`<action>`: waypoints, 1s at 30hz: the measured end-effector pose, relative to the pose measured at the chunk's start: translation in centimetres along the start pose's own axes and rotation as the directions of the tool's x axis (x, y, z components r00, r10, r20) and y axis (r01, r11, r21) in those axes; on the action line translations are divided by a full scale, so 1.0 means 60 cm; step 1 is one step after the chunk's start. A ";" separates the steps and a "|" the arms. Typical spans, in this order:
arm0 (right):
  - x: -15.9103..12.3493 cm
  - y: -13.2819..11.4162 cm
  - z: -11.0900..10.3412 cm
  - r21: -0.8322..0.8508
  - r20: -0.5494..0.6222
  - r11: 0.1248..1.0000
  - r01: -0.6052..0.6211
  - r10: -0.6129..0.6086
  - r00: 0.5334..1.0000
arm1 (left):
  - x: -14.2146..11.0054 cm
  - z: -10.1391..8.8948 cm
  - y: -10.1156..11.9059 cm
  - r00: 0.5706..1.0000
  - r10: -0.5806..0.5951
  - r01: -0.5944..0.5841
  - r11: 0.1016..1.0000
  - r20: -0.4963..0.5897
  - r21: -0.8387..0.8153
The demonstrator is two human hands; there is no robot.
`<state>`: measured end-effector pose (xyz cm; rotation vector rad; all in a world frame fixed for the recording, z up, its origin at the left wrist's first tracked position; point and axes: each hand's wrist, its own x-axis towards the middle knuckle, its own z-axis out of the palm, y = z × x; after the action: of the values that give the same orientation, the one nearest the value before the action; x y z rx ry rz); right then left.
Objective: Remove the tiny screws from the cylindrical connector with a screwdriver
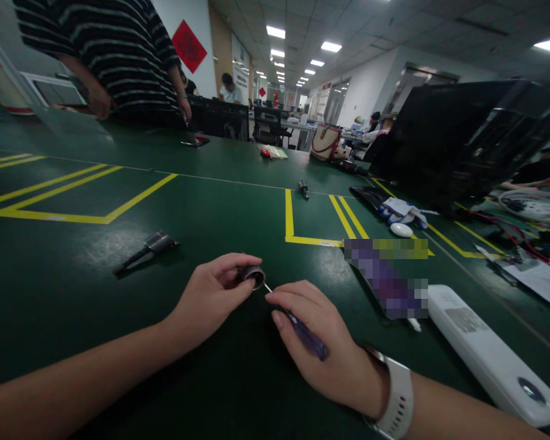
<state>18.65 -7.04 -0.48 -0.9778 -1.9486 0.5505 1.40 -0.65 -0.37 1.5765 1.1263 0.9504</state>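
Note:
Between the thumb and fingers of my left hand [213, 293] is a small dark metal cylinder [258, 278], its hollow end turned toward my right hand. My right hand [318, 336] grips a screwdriver [307, 337] with a translucent purple handle. The thin shaft points up and left, and its tip is at the cylinder's open end; I cannot tell how far inside it reaches. To the left on the green table [201, 391] lies a dark cylindrical part with a long shaft [151, 249]. A similar smaller part [303, 188] sits farther back.
A blurred purple packet [385, 281] and a long white device [490, 348] lie on the right. Behind them are gloves [401, 211], a white oval object [401, 230] and a large black case [467, 134]. Across the table stands a person in a striped shirt [114, 55].

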 end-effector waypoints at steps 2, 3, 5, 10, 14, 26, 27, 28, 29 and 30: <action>-0.001 0.000 0.000 -0.011 0.013 1.000 0.010 -0.010 1.000 | 0.000 0.001 0.000 1.000 0.004 -0.004 1.000 -0.020 0.008; -0.002 0.000 0.001 -0.016 0.019 1.000 0.015 -0.014 1.000 | 0.000 0.001 0.001 1.000 0.000 0.000 1.000 -0.029 0.012; -0.002 -0.001 0.001 -0.025 0.031 0.999 0.029 -0.028 0.999 | 0.000 0.001 0.003 0.999 -0.014 0.015 1.000 -0.040 0.016; -0.002 -0.007 0.000 -0.063 0.056 0.997 0.036 -0.033 0.998 | -0.001 0.002 0.007 0.999 -0.011 0.012 1.000 -0.032 0.020; 0.000 -0.002 -0.004 0.069 -0.041 0.996 -0.050 0.053 0.998 | 0.001 0.003 0.006 1.000 -0.025 0.025 1.000 -0.018 0.015; 0.008 0.049 0.001 0.586 -0.028 0.680 -0.440 0.560 0.828 | 0.005 0.002 0.004 0.996 -0.073 0.074 0.997 0.046 -0.030; 0.008 0.047 0.001 0.578 -0.023 0.686 -0.443 0.556 0.831 | 0.005 0.002 0.005 0.996 -0.075 0.076 0.997 0.049 -0.031; 0.007 0.046 0.001 0.567 -0.020 0.692 -0.447 0.554 0.832 | 0.005 0.002 0.005 0.996 -0.077 0.078 0.996 0.049 -0.031; 0.007 0.044 0.000 0.551 -0.018 0.701 -0.453 0.553 0.833 | 0.005 0.002 0.006 0.996 -0.078 0.080 0.996 0.052 -0.030; 0.007 0.042 -0.001 0.530 -0.015 0.712 -0.461 0.551 0.834 | 0.005 0.002 0.006 0.995 -0.077 0.079 0.996 0.058 -0.029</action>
<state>19.61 -5.18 -1.94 -1.1617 -1.2468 1.1885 1.69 -0.43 -0.01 1.5139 1.1206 0.8626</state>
